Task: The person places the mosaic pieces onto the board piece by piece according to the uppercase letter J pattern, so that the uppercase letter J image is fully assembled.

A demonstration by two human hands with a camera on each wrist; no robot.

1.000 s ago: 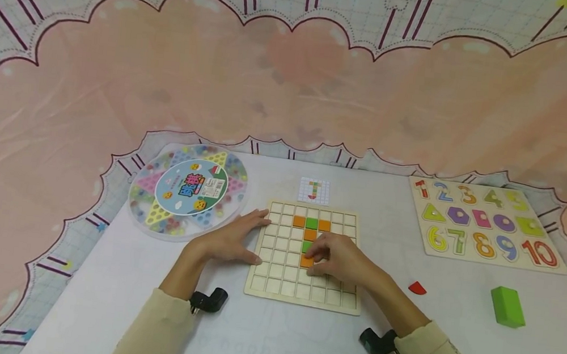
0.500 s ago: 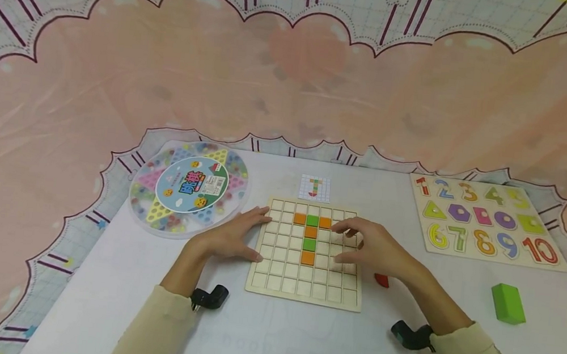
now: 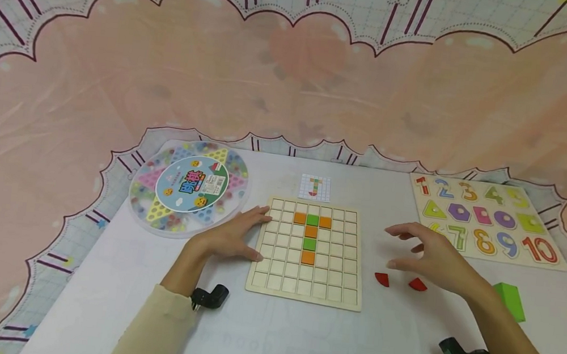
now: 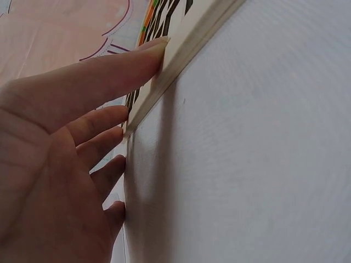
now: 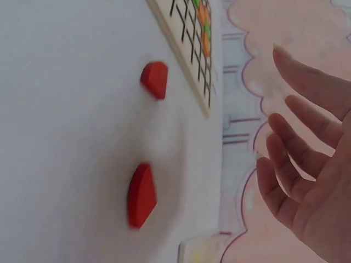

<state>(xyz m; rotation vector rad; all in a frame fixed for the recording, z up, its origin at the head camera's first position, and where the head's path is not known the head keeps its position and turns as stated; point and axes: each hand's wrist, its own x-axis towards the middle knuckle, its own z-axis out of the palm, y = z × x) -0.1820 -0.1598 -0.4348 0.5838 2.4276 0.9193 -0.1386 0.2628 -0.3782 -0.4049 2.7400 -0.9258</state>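
A wooden grid board [image 3: 273,287] lies mid-table, with orange and green square tiles set in its cells as a T shape; one is the lowest orange tile [image 3: 308,257]. My left hand [image 3: 229,234] rests at the board's left edge, thumb and fingertips touching it, as the left wrist view also shows on the board's side [image 4: 184,52]. Empty and held above the table, my right hand [image 3: 432,257] has its fingers spread apart. Just below it in the head view lie two red quarter-circle pieces, the nearer-to-board red piece [image 3: 382,279] and the other red piece [image 3: 418,284].
Behind the board lies a small pattern card [image 3: 322,189]. A round Chinese checkers box [image 3: 190,188] is at the left back. On the right are a number puzzle board [image 3: 494,220] and a green block [image 3: 511,301], partly covered by the right forearm.
My right hand has lifted off the grid board and moved right, out over the table, uncovering the tiles and both red pieces. My left hand has stayed at the board's edge.
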